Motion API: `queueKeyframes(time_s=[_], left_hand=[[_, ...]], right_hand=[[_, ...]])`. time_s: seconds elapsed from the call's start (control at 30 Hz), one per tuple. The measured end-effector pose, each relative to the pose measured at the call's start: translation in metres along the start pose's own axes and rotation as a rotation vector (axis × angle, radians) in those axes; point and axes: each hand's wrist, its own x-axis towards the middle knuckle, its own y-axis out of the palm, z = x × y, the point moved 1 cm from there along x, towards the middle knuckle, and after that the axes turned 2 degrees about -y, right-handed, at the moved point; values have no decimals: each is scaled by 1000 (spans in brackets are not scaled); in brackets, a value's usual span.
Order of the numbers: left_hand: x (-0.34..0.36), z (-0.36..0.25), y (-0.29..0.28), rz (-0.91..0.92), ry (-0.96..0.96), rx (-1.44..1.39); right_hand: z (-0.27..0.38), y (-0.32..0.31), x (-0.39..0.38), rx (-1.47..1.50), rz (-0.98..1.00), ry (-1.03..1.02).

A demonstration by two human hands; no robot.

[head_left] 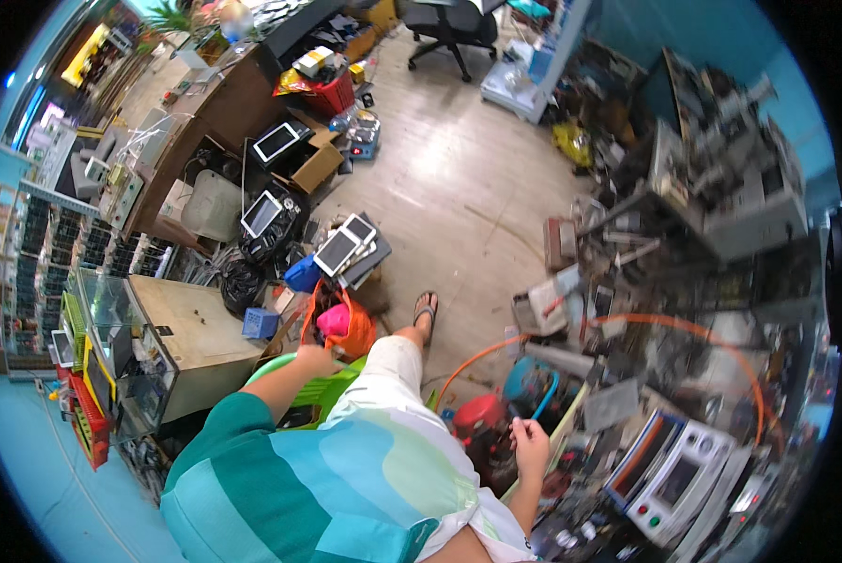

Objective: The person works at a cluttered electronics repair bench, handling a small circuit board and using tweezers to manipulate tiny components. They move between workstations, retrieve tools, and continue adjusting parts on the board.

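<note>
My left hand (314, 357) is low beside a green plastic chair (338, 380) and an orange bag (351, 328) with a pink item inside; its fingers are hidden, so I cannot tell if it grips either. My right hand (529, 441) holds a small, dark, slim item (517, 414) at my right side, above a red round container (477, 413) and near a blue tub (524, 375). A machine (674, 479) with a screen and buttons lies to the right of that hand.
Wooden floor (444, 169) runs ahead to an office chair (449, 28). Tablets (336, 251), boxes (308, 159) and a wooden counter (224, 94) line the left, beside a cabinet (196, 328). Piled equipment (703, 188) fills the right, with an orange hose (656, 322) curving across it.
</note>
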Motion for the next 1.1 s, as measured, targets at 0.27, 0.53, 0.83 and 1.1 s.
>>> queueKeyframes(time_s=[0.27,0.53,0.83,1.1], left_hand=[[32,26,35,257,179,-87],[35,10,38,324,19,-553],[92,12,-35,213,-148,-1006],[273,48,-251,-365,-116,-1091]], right_hand=[[176,103,169,-67,98,125],[283,151,321,-326,304,47],[309,143,451,-274,305,120],[332,125,619,-84,76,384]])
